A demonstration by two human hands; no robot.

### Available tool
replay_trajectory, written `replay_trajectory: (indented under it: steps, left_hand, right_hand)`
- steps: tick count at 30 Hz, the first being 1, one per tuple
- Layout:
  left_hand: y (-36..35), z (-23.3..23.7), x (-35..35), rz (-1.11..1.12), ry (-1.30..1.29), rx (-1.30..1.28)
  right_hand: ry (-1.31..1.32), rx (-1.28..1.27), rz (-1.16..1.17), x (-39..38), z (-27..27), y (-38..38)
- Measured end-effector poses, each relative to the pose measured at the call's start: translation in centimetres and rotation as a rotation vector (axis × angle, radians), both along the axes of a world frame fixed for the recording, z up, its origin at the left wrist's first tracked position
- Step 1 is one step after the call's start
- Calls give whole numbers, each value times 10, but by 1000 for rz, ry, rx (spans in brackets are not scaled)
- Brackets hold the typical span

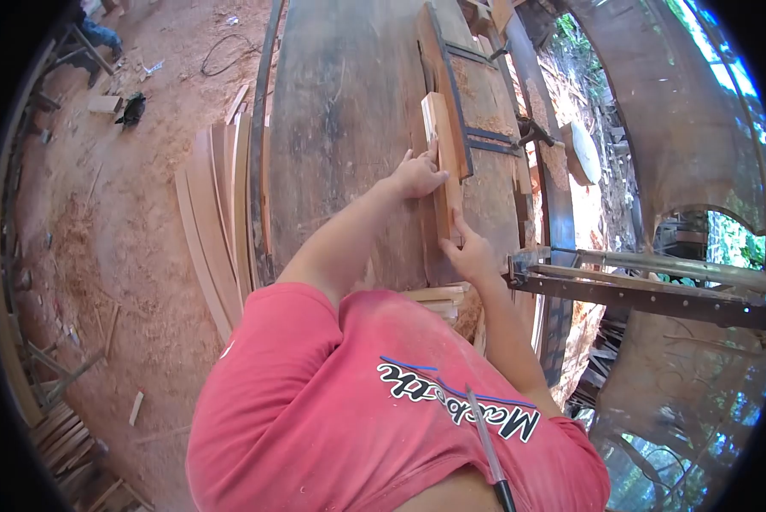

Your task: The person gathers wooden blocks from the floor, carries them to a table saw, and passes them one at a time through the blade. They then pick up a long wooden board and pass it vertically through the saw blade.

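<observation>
A light-brown wooden piece [441, 128] lies lengthwise on the dark, worn tabletop [340, 102], along a guide fence [445, 68] with a dark metal edge. My left hand [420, 176] is on the piece's left side around its middle, its fingers bent and pressed against the wood. Nearer my body, my right hand [472, 253] holds the near end, thumb on one side and index finger stretched along the other. The undersides of both hands are hidden.
Long curved boards [204, 230] lean along the table's left side. Metal bars and a clamp handle [534, 133] sit right of the fence, amid sawdust. A metal-and-wood frame [639, 286] juts out at right. Offcuts [438, 294] lie by my waist. A pen [485, 435] hangs at my shirt.
</observation>
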State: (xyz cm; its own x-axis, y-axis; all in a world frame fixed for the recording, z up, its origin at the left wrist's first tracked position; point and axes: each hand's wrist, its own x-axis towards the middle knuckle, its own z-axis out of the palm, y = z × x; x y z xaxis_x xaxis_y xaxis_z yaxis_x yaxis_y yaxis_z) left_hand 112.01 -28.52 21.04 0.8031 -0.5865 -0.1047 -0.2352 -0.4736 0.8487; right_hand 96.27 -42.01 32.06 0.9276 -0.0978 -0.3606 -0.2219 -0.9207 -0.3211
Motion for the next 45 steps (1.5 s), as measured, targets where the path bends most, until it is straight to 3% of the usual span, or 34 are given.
replay_trajectory:
  steps: [11,15,17,20,22,23,25,26,29,35,38,45]
  left_hand:
    - [-5,-12,9,30,-86,-34]
    - [3,-1,13,-21,-60,-127]
    - [5,13,18,-43,-88,-154]
    - [2,26,27,69,15,-305]
    - [-1,24,42,-17,-219,-167]
    - [-4,26,47,-17,-217,-170]
    - [-6,35,55,151,18,-460]
    - [-5,40,59,156,44,-464]
    - [7,70,63,184,161,-411]
    - [-1,72,89,217,134,-459]
    - [-11,64,115,189,117,-303]
    - [-1,88,137,233,154,-229]
  right_hand:
    - [-133,-49,34,0,-8,1]
    - [-192,-106,5,9,35,6]
    - [-344,-63,25,17,64,5]
    - [-495,25,-1,47,90,-2]
    - [-517,16,-3,69,112,2]
    - [-550,10,-3,81,122,4]
    - [-586,-9,-5,105,136,4]
    - [-620,-25,-10,117,142,4]
    - [-543,-149,-62,150,162,9]
    - [-568,-240,66,211,184,8]
    - [-512,-241,85,245,191,3]
    - [-491,-153,229,321,192,-16]
